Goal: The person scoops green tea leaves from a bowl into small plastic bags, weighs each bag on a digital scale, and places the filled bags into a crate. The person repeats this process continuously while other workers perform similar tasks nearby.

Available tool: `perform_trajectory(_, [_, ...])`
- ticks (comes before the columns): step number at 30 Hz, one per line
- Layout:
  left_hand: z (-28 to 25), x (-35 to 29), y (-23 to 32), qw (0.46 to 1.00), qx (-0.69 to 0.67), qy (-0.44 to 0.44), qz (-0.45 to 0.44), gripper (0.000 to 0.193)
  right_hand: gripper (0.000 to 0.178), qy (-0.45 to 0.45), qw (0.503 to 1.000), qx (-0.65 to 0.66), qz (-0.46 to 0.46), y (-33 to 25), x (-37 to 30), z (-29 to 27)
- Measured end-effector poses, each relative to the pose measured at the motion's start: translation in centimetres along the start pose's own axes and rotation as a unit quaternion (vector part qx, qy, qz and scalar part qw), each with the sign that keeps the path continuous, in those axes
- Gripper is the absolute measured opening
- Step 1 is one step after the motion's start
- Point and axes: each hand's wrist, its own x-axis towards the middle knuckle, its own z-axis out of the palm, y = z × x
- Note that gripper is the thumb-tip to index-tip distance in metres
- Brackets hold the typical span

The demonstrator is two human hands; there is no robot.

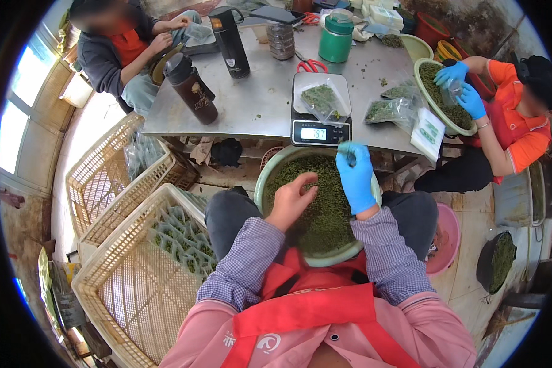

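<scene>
A pale green basin (265, 178) full of small green peppercorns (316, 214) rests between my knees. Bare, my left hand (292, 205) hovers over the basin with its fingers loosely apart and nothing in them. My right hand (357, 178), in a blue glove, is raised at the basin's far rim, just before the scale; its fingertips are pinched together on what look like a few green peppercorns. On the digital scale (322, 132), lit at its display, lies a clear plastic bag (323, 101) partly filled with peppercorns.
Filled bags (383, 110) and a white packet stack (428, 135) lie right of the scale. Red scissors (311, 64), dark flasks (190, 89) and a green jar (336, 37) stand beyond. Crates (129, 276) hold bags at left. Two people work nearby, one with another basin (420, 76).
</scene>
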Motion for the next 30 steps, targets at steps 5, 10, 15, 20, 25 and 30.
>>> perform_trajectory(5, [-0.6, 0.4, 1.3, 0.988, -0.140, -0.059, -0.022, 0.055, 0.015, -0.166, 0.953, 0.171, 0.186, -1.3, -3.5, -0.5])
perform_trajectory(10, [-0.3, -0.2, 0.1, 0.961, -0.215, -0.106, -0.134, 0.034, 0.018, -0.278, 0.937, 0.030, 0.207, -2.4, -2.8, -1.7])
perform_trajectory(15, [-0.3, -0.7, -0.3, 0.993, -0.020, -0.105, -0.045, 0.031, 0.026, -0.103, 0.973, -0.170, -0.122, -2.1, 0.6, -1.9])
perform_trajectory(20, [-0.9, -0.1, 2.4, 0.991, 0.087, -0.097, 0.009, 0.032, 0.043, -0.159, 0.926, -0.338, -0.052, -2.7, 5.1, 0.4])
perform_trajectory(25, [-0.8, -0.2, 1.8, 0.991, 0.097, -0.088, 0.008, 0.029, 0.043, -0.154, 0.915, -0.371, -0.028, -0.4, 6.7, 2.4])
perform_trajectory(30, [-0.4, -0.3, 1.1, 0.994, 0.076, -0.071, 0.037, 0.025, 0.031, 0.020, 0.981, -0.165, -0.105, -0.1, 4.1, 1.3])
